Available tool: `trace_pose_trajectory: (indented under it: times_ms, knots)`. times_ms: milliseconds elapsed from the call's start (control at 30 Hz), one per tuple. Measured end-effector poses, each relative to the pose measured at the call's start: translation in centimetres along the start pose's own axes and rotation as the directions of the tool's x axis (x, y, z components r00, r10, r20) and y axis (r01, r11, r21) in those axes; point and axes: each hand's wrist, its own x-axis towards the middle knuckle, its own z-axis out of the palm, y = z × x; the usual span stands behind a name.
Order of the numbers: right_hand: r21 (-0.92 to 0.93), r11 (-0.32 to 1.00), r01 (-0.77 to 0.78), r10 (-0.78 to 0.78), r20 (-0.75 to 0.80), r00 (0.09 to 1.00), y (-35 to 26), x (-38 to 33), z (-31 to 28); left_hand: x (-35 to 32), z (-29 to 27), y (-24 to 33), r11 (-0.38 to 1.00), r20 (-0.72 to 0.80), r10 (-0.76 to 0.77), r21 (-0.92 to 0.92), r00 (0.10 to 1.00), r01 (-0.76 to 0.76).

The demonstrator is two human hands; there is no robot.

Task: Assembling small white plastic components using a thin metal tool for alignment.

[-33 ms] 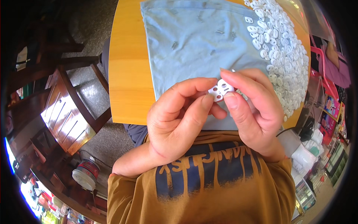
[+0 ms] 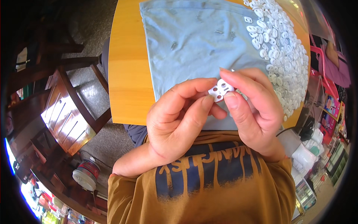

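Note:
In front of my chest, both hands meet over two small white plastic pieces, each with holes. My left hand (image 2: 171, 117) pinches the left piece (image 2: 213, 93) between thumb and forefinger. My right hand (image 2: 259, 110) grips the right piece (image 2: 228, 86) the same way, thumb below and forefinger above. The two pieces touch or overlap at their edges; whether they are joined I cannot tell. Fingertips cover part of both. Beyond my hands, several small metal coil springs (image 2: 218, 32) lie scattered on a light blue cloth (image 2: 186, 63).
A large heap of similar white oval pieces (image 2: 289, 71) spreads along the right side of the yellow wooden table (image 2: 128, 74). To the left stands a dark wooden chair (image 2: 69, 112), with a round white and red appliance (image 2: 85, 173) on the floor. Another person's arm (image 2: 332, 56) shows at far right.

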Motion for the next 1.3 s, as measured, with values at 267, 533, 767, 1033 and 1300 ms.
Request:
trace_pose_trajectory:
  times_ms: [267, 533, 767, 1033, 1300]
  knots:
    - [-0.089, 0.981, 0.172, -0.173, -0.010, 0.985, 0.8, 0.2, 0.3, -0.1, 0.2, -0.2, 0.997, 0.029, 0.074, -0.024, 0.997, -0.073]
    - [-0.058, 0.987, 0.153, -0.151, 0.032, 0.988, 1.1, 0.2, -0.2, -0.1, 0.4, -0.5, 0.999, 0.017, 0.038, -0.014, 0.999, -0.038]
    - [-0.050, 0.970, 0.237, -0.237, 0.013, 0.971, 1.8, 0.6, 0.0, -0.1, 0.3, -0.8, 0.997, 0.058, 0.041, -0.070, 0.997, -0.037]
    - [-0.050, 0.954, 0.295, -0.295, -0.005, 0.955, 2.0, 0.2, 0.4, -0.2, -0.1, -1.4, 0.990, 0.117, 0.129, -0.078, 0.985, -0.120]
    - [-0.062, 0.900, 0.432, -0.433, 0.000, 0.901, 2.7, 0.4, 0.4, -0.7, -1.0, -1.8, 0.980, 0.136, 0.197, 0.005, 0.971, -0.199]
